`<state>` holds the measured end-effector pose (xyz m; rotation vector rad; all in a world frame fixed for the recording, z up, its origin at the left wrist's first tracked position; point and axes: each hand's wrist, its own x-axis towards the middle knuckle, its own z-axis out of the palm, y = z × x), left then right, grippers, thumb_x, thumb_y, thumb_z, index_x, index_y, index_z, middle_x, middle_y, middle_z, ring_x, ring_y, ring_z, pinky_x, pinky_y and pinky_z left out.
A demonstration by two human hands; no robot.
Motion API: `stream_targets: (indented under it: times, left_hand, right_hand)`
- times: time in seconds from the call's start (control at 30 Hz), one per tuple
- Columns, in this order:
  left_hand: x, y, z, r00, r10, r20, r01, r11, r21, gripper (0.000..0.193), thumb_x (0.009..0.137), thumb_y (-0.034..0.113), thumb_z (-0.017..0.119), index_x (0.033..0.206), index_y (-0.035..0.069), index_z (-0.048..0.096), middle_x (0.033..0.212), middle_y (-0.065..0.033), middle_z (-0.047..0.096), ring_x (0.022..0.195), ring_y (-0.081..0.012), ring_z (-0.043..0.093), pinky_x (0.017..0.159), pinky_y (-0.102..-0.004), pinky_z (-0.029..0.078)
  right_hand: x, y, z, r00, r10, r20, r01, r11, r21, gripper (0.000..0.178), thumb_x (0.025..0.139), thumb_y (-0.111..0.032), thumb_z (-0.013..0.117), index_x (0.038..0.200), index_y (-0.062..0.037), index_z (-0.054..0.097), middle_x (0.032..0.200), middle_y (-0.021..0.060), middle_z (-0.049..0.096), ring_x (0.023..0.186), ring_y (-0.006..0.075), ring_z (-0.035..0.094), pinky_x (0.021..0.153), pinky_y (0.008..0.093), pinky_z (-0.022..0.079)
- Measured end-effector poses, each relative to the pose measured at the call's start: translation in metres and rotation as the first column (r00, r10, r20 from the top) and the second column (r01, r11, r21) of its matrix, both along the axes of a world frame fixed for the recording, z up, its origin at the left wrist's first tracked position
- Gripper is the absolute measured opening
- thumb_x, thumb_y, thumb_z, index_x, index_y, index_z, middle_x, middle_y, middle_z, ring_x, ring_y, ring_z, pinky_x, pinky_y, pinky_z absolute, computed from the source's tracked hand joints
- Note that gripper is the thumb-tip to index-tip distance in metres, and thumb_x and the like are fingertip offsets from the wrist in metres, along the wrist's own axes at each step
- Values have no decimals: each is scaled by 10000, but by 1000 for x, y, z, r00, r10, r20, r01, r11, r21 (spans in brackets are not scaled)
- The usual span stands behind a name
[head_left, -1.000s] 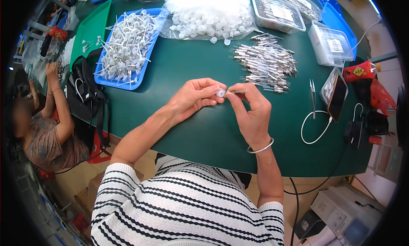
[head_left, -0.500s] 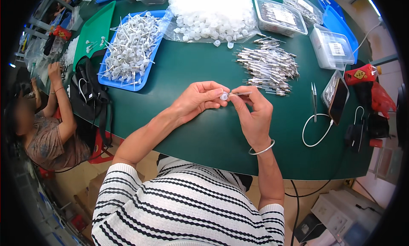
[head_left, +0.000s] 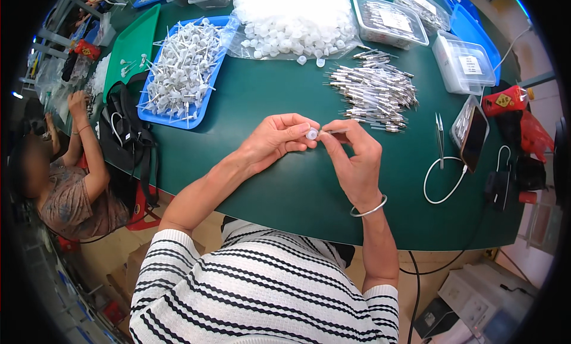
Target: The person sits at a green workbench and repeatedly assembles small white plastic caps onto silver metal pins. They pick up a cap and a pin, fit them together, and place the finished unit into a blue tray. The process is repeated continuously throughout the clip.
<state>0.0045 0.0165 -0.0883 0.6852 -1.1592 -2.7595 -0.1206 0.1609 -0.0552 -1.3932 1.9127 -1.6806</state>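
Note:
Over the green tabletop my two hands meet at mid-picture. My left hand (head_left: 278, 137) pinches a small white plastic cap (head_left: 312, 134) between thumb and fingers, its round face showing. Close beside it, my right hand (head_left: 355, 159) is closed on a thin metal-and-plastic rod (head_left: 338, 131), whose inner end is at the cap; whether it is inside cannot be made out. Beyond my hands, similar thin rods (head_left: 375, 91) lie in a loose pile. Loose white caps (head_left: 297, 37) spill from a clear bag. Caps with rods fitted (head_left: 181, 70) fill a blue tray (head_left: 198, 119).
Tweezers (head_left: 439, 138), a white cable (head_left: 429, 192) and a phone (head_left: 473, 138) lie at right. Clear plastic boxes (head_left: 464, 64) stand behind them. A green tray (head_left: 134, 43) and black backpack (head_left: 128, 124) are at left, near a seated co-worker (head_left: 77, 189).
My hands keep nearly the same pose, cap and rod still held together. The view has shifted slightly.

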Motion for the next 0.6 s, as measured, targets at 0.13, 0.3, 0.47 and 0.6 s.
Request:
stream_targets:
  times: [0.13,0.3,0.47,0.6]
  left_hand:
    - [0,2,-1,1000,5,13,-5,1000,-26,214,947,137,602,1080,-27,639,944,-87,679,833,-129,670,754,-209,564]
    - [0,3,0,1000,7,7,-7,999,-32,223,946,143,603,1082,-30,637,954,-92,676,841,-135,669,757,-215,565]
    - [0,2,-1,1000,4,4,-4,999,-31,237,944,155,609,1088,-31,636,962,-93,675,847,-134,668,755,-214,565]
    - [1,2,-2,1000,7,3,-7,1000,-28,237,938,156,618,1084,-30,639,964,-94,676,841,-134,670,756,-214,566]
  right_hand:
    - [0,0,-1,1000,-3,24,3,1000,9,92,828,1,684,896,15,624,828,95,650,650,192,643,591,283,521]
    - [1,-1,-2,998,-11,60,10,1000,5,80,831,5,679,886,12,621,823,92,657,668,196,657,611,285,534]
    - [2,-2,-2,998,9,68,-9,1000,1,79,838,7,672,896,4,619,807,85,662,688,200,677,624,286,540]
    - [2,-1,-3,996,0,93,-2,1000,28,82,842,-2,673,901,-1,616,795,79,667,687,201,689,621,281,537]
